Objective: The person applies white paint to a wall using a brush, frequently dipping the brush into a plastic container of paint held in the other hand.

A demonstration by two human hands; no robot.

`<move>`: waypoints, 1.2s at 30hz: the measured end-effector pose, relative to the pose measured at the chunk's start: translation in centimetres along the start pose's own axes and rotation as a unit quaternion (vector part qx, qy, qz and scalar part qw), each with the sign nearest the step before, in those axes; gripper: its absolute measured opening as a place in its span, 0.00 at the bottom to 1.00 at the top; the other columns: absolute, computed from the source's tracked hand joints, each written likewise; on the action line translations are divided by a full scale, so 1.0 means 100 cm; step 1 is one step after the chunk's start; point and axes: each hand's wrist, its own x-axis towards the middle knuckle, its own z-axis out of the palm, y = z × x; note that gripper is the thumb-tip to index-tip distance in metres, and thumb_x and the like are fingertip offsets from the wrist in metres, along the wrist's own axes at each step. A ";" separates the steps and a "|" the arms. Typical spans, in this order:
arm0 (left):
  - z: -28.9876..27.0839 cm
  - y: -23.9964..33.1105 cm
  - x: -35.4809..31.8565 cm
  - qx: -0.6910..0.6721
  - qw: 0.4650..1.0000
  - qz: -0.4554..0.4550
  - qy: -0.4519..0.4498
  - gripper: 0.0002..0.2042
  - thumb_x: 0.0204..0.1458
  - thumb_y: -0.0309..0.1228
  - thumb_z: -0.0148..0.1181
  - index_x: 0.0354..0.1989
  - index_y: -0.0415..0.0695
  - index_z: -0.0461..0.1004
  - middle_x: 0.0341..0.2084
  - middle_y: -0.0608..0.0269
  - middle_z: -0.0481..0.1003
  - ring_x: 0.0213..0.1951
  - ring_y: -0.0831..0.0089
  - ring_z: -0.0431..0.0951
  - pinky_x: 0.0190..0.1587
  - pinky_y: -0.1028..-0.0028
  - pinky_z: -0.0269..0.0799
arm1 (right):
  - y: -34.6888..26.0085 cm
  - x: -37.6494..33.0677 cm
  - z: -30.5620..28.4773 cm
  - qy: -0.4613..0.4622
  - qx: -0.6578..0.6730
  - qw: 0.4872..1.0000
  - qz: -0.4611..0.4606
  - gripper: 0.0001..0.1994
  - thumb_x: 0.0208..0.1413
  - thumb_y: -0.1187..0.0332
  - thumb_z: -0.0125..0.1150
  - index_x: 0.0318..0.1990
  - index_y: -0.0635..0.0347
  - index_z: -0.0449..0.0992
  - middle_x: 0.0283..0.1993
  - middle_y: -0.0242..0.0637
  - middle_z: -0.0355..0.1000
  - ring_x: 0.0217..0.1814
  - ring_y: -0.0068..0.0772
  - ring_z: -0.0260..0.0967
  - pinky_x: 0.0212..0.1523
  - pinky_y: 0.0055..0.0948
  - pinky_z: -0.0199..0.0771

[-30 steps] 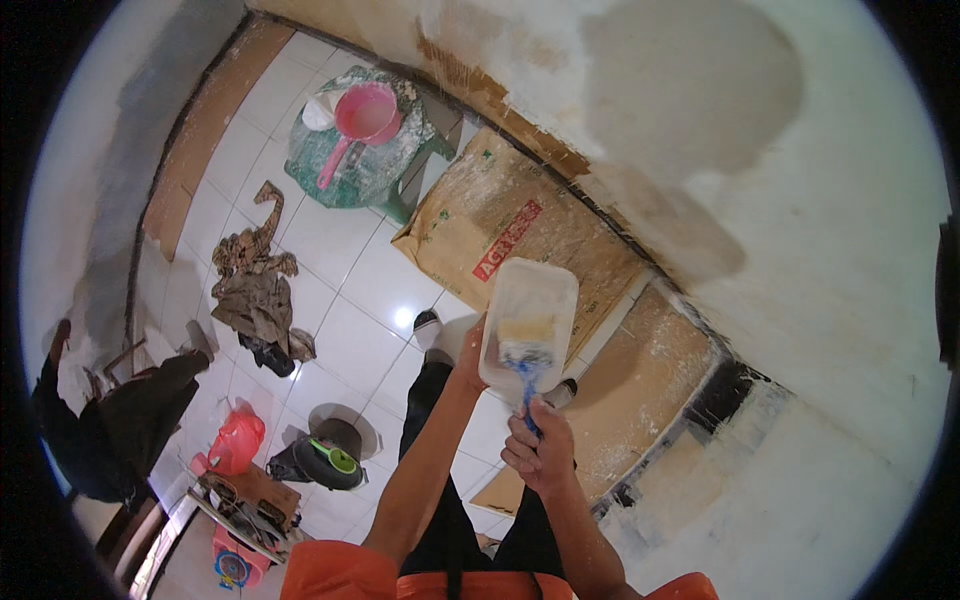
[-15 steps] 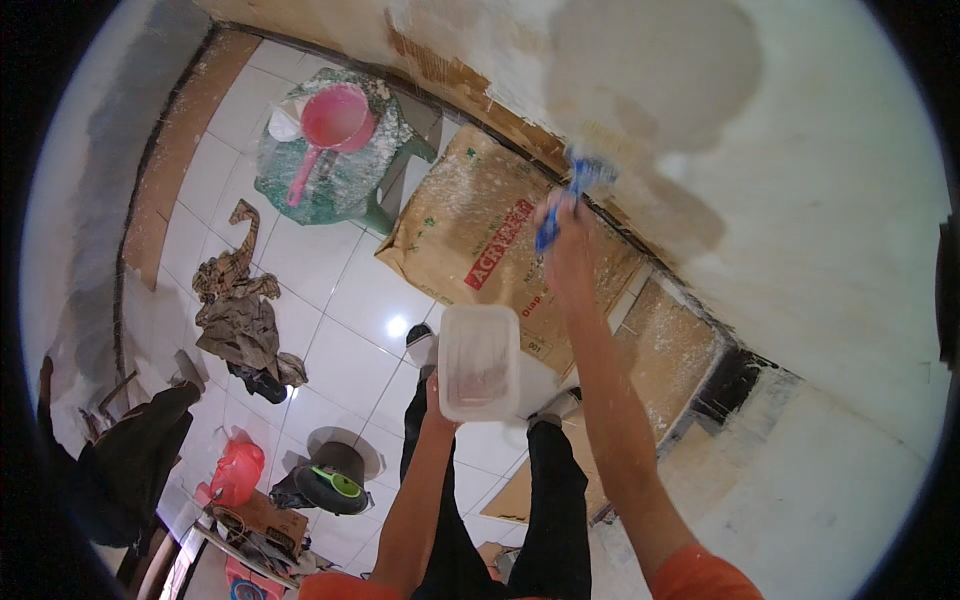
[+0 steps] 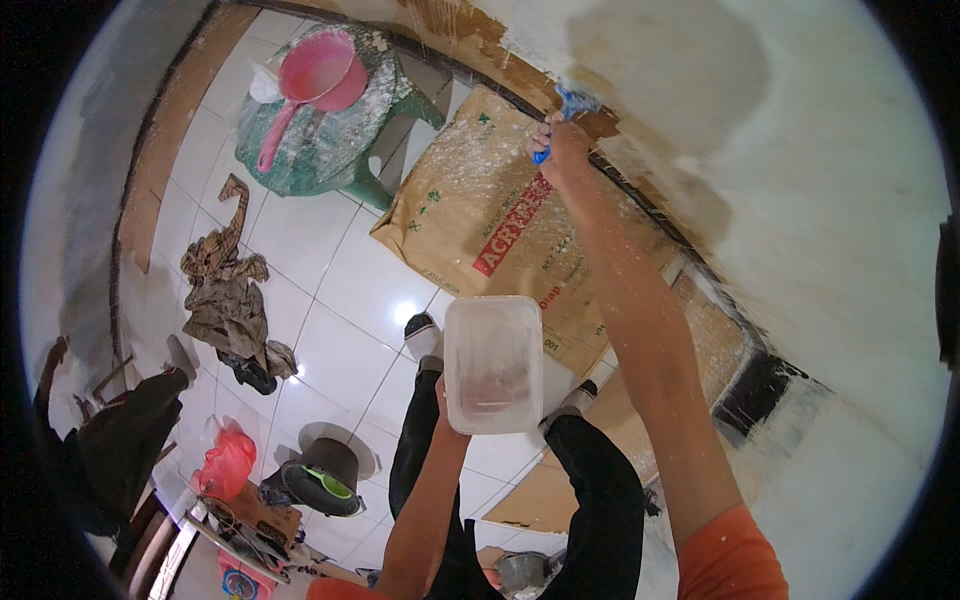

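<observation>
My right hand (image 3: 565, 143) is closed round the handle of a blue paint brush (image 3: 577, 100). The brush is held against or very near the lower part of the wall (image 3: 680, 120), which is pale and patchy with a brown strip along its foot; actual contact is hard to make out. In front of my body, my left hand (image 3: 452, 412) grips a translucent white plastic container (image 3: 494, 362) by its near left side. A whitish smear and a faint pinkish patch show inside the container. My left fingers are mostly hidden beneath it.
A flattened brown paper sack (image 3: 450, 215), dusted white, covers the floor by the wall. Left of it, a green plastic stool (image 3: 330, 150) carries a pink dipper (image 3: 325, 72). Crumpled cloth (image 3: 228, 310), a dark bucket (image 3: 330, 470) and a red plastic bag (image 3: 228, 465) lie further left.
My right hand and the brush have moved farther away along the wall's foot. The container is slightly to the right and looks larger. The whole view has shifted a little.
</observation>
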 end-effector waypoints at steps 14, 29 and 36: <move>-0.018 -0.037 0.001 0.005 0.999 -0.032 0.025 0.22 0.61 0.41 0.40 0.56 0.41 0.69 0.47 0.51 0.74 0.45 0.54 0.78 0.47 0.51 0.77 | -0.105 -0.099 0.206 -0.215 -0.018 0.970 -0.113 0.05 0.63 0.77 0.42 0.33 0.59 0.59 0.26 0.31 0.57 0.25 0.23 0.52 0.29 0.27 0.61; -0.023 -0.032 0.003 -0.120 0.990 -0.019 -0.069 0.24 0.56 0.46 0.43 0.53 0.42 0.72 0.46 0.51 0.76 0.45 0.51 0.78 0.48 0.50 0.76 | 0.027 0.018 0.145 -0.064 -0.088 0.994 -0.033 0.05 0.60 0.76 0.45 0.32 0.56 0.61 0.25 0.30 0.59 0.22 0.24 0.54 0.21 0.26 0.57; -0.008 -0.031 0.002 -0.110 0.992 -0.038 -0.057 0.25 0.57 0.43 0.42 0.57 0.40 0.69 0.48 0.48 0.75 0.47 0.49 0.77 0.50 0.48 0.75 | -0.041 0.000 0.230 -0.163 0.014 0.986 0.026 0.06 0.59 0.77 0.45 0.30 0.58 0.60 0.24 0.33 0.56 0.23 0.31 0.50 0.32 0.38 0.61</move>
